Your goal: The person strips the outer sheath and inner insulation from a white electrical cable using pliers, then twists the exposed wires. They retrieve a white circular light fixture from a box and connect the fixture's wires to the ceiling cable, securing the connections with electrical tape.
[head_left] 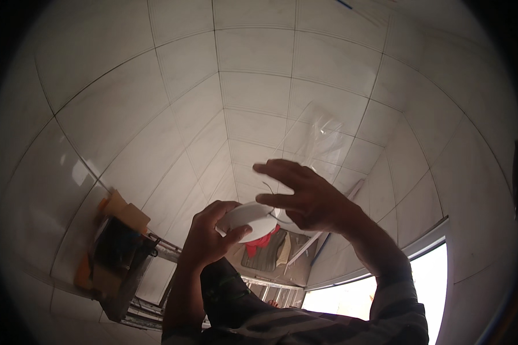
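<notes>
My left hand (212,231) is closed around the edge of a smooth, round white fixture (248,221), thumb on the near side and fingers on the far side. Its exact kind cannot be made out. A thin dark wire (278,218) runs at its right side, and another thin wire end sticks up beside it. Close to that side is my right hand (305,195), its upper fingers stretched out and apart. The lower fingers of this hand curl near the wire; whether they touch it is hidden.
Large pale tiles (253,52) cover the walls around me. A ladder (152,310) stands at lower left, with a dark box and orange-brown pieces (121,210) by its top. Clear plastic sheeting (325,129) hangs ahead. Below lie a red cloth (261,241) and a board; a bright window (420,282) is at right.
</notes>
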`<state>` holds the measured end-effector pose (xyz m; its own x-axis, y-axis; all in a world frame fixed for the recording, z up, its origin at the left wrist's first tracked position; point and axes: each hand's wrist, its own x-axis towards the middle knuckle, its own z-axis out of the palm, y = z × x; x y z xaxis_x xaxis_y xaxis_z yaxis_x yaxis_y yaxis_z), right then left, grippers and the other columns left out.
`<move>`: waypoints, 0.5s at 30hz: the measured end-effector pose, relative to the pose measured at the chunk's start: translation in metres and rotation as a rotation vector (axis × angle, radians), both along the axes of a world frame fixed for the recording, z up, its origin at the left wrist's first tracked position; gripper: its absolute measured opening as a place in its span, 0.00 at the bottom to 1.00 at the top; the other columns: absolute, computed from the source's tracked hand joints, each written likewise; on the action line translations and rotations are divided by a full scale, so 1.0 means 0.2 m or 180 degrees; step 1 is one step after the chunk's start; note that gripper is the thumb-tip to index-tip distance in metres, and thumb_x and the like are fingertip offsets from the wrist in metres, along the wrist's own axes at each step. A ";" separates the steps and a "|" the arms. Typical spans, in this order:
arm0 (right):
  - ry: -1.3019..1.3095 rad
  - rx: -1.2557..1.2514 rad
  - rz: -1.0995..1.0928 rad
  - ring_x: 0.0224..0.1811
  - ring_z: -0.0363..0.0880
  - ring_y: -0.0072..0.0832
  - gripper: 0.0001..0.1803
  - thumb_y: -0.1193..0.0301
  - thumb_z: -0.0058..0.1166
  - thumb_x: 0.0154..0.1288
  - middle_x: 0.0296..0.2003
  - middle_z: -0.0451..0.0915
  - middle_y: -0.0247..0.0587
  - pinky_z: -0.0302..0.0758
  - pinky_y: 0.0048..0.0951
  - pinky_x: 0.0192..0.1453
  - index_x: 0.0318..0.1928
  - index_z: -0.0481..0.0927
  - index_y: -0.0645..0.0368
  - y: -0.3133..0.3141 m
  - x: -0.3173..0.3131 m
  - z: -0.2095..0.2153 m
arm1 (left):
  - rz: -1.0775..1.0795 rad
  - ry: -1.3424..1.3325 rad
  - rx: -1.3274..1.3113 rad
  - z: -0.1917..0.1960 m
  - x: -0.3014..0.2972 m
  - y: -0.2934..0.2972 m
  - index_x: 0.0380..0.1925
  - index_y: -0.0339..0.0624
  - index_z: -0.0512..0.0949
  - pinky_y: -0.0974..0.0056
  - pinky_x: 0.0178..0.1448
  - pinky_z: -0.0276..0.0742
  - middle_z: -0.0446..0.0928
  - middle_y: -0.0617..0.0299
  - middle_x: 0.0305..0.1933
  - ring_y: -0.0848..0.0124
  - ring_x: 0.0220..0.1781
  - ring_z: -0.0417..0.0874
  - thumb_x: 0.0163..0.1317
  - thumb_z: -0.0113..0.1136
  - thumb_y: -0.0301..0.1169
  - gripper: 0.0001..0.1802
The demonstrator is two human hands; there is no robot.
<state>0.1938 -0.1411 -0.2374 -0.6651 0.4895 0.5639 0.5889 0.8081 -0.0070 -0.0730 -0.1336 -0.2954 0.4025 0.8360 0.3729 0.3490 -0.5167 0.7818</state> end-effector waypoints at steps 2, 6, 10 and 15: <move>-0.0237 -0.0060 -0.0017 0.71 0.74 0.44 0.15 0.74 0.70 0.58 0.68 0.74 0.45 0.79 0.43 0.67 0.47 0.88 0.53 0.00 0.02 0.00 | -0.0079 0.0050 0.0005 0.03 0.00 0.00 0.49 0.37 0.83 0.60 0.51 0.83 0.87 0.54 0.43 0.66 0.46 0.88 0.54 0.79 0.32 0.23; -0.0320 -0.0318 0.0186 0.62 0.78 0.39 0.11 0.70 0.71 0.64 0.61 0.78 0.41 0.80 0.42 0.63 0.46 0.87 0.49 -0.02 0.10 0.07 | -0.0225 0.0070 -0.0253 0.06 -0.03 0.02 0.51 0.37 0.83 0.59 0.53 0.83 0.87 0.54 0.44 0.66 0.47 0.88 0.54 0.79 0.33 0.25; -0.0028 0.0085 0.0198 0.57 0.80 0.37 0.12 0.68 0.71 0.63 0.56 0.80 0.38 0.82 0.39 0.58 0.46 0.86 0.49 -0.06 0.07 0.19 | -0.0702 0.0022 -0.0342 0.08 -0.03 0.08 0.55 0.37 0.81 0.56 0.61 0.83 0.86 0.52 0.49 0.63 0.54 0.88 0.54 0.79 0.32 0.28; -0.0087 0.0355 0.0061 0.48 0.80 0.31 0.10 0.67 0.71 0.61 0.40 0.79 0.31 0.82 0.36 0.47 0.42 0.84 0.49 -0.08 0.05 0.32 | -0.0354 -0.0482 0.0904 0.32 0.16 0.03 0.50 0.37 0.83 0.57 0.62 0.81 0.87 0.53 0.50 0.59 0.56 0.88 0.57 0.78 0.31 0.22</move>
<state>0.2039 -0.1579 -0.1731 -0.6895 0.4118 0.5958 0.5722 0.8141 0.0995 -0.0404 -0.1279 -0.2312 0.4076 0.6443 0.6471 0.1691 -0.7497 0.6398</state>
